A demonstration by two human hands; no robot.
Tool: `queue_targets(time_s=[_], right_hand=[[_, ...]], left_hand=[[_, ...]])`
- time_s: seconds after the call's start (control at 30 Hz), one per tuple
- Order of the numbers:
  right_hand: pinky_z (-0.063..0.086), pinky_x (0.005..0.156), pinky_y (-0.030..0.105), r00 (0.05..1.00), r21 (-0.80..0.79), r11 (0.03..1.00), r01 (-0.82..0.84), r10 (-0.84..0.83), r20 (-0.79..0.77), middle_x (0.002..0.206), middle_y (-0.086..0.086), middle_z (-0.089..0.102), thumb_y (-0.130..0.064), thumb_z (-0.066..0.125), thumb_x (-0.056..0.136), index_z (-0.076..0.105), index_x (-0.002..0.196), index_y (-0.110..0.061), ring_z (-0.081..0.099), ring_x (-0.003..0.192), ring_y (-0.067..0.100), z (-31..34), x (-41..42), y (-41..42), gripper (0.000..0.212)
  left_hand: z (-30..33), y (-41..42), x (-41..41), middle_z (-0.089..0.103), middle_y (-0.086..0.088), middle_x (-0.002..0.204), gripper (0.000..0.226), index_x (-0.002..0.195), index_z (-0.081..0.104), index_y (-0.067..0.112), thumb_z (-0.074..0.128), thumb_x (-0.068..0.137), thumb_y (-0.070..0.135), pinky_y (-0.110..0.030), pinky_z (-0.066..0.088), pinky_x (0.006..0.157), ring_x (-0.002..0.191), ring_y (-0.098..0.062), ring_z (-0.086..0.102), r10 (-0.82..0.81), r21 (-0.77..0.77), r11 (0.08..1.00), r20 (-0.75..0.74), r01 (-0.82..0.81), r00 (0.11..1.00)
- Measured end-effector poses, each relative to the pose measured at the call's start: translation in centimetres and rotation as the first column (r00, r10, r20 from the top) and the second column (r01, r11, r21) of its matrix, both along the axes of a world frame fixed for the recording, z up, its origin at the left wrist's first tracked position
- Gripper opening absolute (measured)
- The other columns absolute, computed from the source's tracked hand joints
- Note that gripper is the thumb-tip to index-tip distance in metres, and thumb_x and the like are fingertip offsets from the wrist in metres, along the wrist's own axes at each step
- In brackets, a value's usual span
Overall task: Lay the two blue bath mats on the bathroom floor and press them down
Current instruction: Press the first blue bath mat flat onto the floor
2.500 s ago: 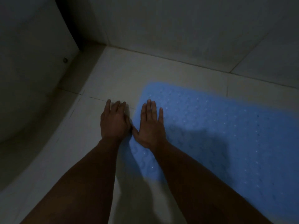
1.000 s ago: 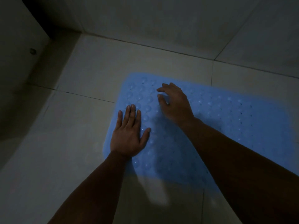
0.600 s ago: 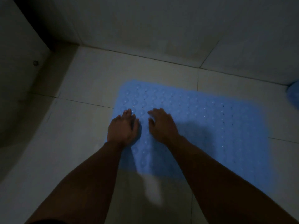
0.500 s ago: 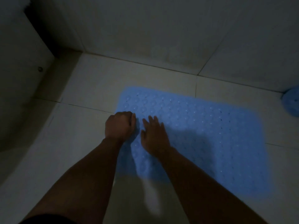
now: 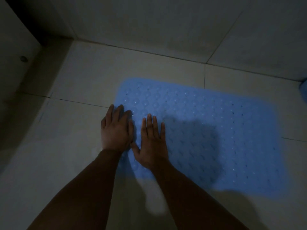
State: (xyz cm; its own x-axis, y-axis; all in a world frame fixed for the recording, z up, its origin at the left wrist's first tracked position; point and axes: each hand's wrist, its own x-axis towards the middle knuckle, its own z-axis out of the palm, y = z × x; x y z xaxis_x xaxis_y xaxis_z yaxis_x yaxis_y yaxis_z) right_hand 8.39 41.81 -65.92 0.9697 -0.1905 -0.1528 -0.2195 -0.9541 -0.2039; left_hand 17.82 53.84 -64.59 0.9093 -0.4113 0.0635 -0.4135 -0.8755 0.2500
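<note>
A dim bathroom here, pale tiled floor [image 5: 79,146] running up to the tiled wall [image 5: 149,27] at the far side, and at the left edge a dark recess beside a white panel with a small round fitting [image 5: 24,58]. Moving right, the left hand [image 5: 116,130] is palm down, fingers stretched out close together, gripping nothing, planted right on the mat's left short edge so it sits half on tile, half on blue. Just beside it, thumbs almost touching, the right hand [image 5: 152,143] lies flat too, fingers spread a little, fully on the blue bath mat [image 5: 216,130]. That studded mat is flat on the floor near the wall, its long axis stretching away to the right of both hands, so nearly all of its length lies rightward and the right hand is the nearer one to it. That's the relation to watch: I'd judge the pressing has to work to the right along that axis, right hand leading. At the far right edge of the view, by the foot of the wall, a sliver of something blue [image 5: 304,90] peeks in, possibly the second mat, though too little shows to be sure.
</note>
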Motion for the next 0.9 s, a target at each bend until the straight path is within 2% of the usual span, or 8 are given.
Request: queue_targets(time_s=[0.2, 0.37, 0.43, 0.5, 0.57, 0.63, 0.8, 0.9], right_hand=[[-0.004, 0.124, 0.055, 1.000, 0.031, 0.999, 0.008, -0.008, -0.001, 0.168, 0.014, -0.010, -0.068, 0.023, 0.096, 0.000, 0.160, -0.006, -0.018, 0.154, 0.026, 0.1, 0.1, -0.1, 0.092], [-0.009, 0.124, 0.053, 0.991, 0.215, 0.976, 0.018, 0.012, -0.135, 0.169, 0.009, -0.010, -0.063, 0.033, 0.096, 0.002, 0.160, -0.008, -0.017, 0.155, 0.023, 1.5, 0.7, -0.7, 0.090], [-0.002, 0.125, 0.051, 0.972, 0.350, 0.935, 0.050, 0.035, -0.233, 0.169, 0.010, 0.000, -0.051, 0.042, 0.099, 0.015, 0.159, -0.010, -0.004, 0.156, 0.023, 3.5, 2.3, -2.1, 0.078], [0.020, 0.124, 0.042, 0.964, 0.488, 0.863, 0.130, 0.005, -0.266, 0.162, 0.013, 0.031, -0.035, 0.050, 0.100, 0.044, 0.149, -0.012, 0.028, 0.150, 0.027, 6.0, 4.4, -4.5, 0.054], [0.036, 0.115, 0.034, 0.973, 0.532, 0.820, 0.210, -0.121, -0.197, 0.146, 0.010, 0.056, -0.022, 0.053, 0.098, 0.062, 0.135, -0.017, 0.051, 0.136, 0.027, 7.5, 5.7, -7.7, 0.039], [0.042, 0.110, 0.031, 0.963, 0.520, 0.812, 0.263, -0.255, -0.089, 0.137, 0.008, 0.064, -0.015, 0.054, 0.095, 0.068, 0.127, -0.018, 0.058, 0.127, 0.026, 7.9, 5.6, -11.0, 0.036], [0.047, 0.104, 0.032, 0.910, 0.505, 0.799, 0.325, -0.410, 0.063, 0.128, 0.006, 0.068, -0.014, 0.056, 0.092, 0.070, 0.119, -0.019, 0.064, 0.116, 0.024, 7.5, 3.2, -16.3, 0.030], [0.045, 0.108, 0.037, 0.893, 0.512, 0.804, 0.303, -0.427, 0.142, 0.126, 0.004, 0.065, -0.017, 0.056, 0.090, 0.070, 0.115, -0.020, 0.058, 0.123, 0.022, 6.3, 1.2, -17.5, 0.028]], left_hand=[[-0.2, -0.3, 0.8, 0.048, -0.011, 0.154, 0.048, 0.140, 0.057, 0.016, 0.040, 0.102, 0.039, -0.053, 0.041, 0.109, 0.152, -0.033, 0.029, -0.010, -0.013, 1.000, 0.028, 0.010, 1.000], [1.3, 0.4, 0.9, 0.050, -0.012, 0.152, 0.046, 0.138, 0.059, 0.015, 0.041, 0.100, 0.034, -0.054, 0.042, 0.107, 0.151, -0.035, 0.030, 0.093, -0.085, 0.992, 0.015, -0.091, 0.996], [2.0, 0.3, 0.8, 0.050, -0.012, 0.151, 0.046, 0.137, 0.059, 0.016, 0.041, 0.099, 0.031, -0.053, 0.043, 0.106, 0.150, -0.036, 0.030, 0.121, -0.102, 0.988, 0.017, -0.119, 0.993], [2.2, -0.5, 0.3, 0.051, -0.013, 0.151, 0.048, 0.137, 0.059, 0.015, 0.041, 0.095, 0.028, -0.055, 0.044, 0.105, 0.149, -0.039, 0.031, 0.109, -0.101, 0.989, -0.001, -0.109, 0.994], [2.0, -2.3, -0.7, 0.051, -0.016, 0.150, 0.051, 0.137, 0.059, 0.012, 0.039, 0.092, 0.027, -0.057, 0.044, 0.106, 0.147, -0.042, 0.033, 0.046, -0.093, 0.995, -0.006, -0.046, 0.999], [1.5, -4.9, -2.4, 0.051, -0.017, 0.150, 0.054, 0.137, 0.059, 0.012, 0.039, 0.090, 0.030, -0.061, 0.040, 0.110, 0.148, -0.044, 0.033, -0.060, -0.094, 0.994, -0.011, 0.059, 0.998], [-0.3, -11.3, -7.0, 0.028, -0.015, 0.166, 0.060, 0.153, 0.043, 0.014, 0.042, 0.096, 0.033, -0.064, 0.021, 0.121, 0.156, -0.042, 0.011, -0.337, -0.094, 0.939, -0.049, 0.331, 0.940], [-2.1, -12.8, -8.8, 0.015, -0.014, 0.170, 0.063, 0.159, 0.030, 0.013, 0.035, 0.103, 0.041, -0.063, 0.013, 0.122, 0.157, -0.039, 0.002, -0.415, -0.018, 0.910, -0.081, 0.415, 0.906]])
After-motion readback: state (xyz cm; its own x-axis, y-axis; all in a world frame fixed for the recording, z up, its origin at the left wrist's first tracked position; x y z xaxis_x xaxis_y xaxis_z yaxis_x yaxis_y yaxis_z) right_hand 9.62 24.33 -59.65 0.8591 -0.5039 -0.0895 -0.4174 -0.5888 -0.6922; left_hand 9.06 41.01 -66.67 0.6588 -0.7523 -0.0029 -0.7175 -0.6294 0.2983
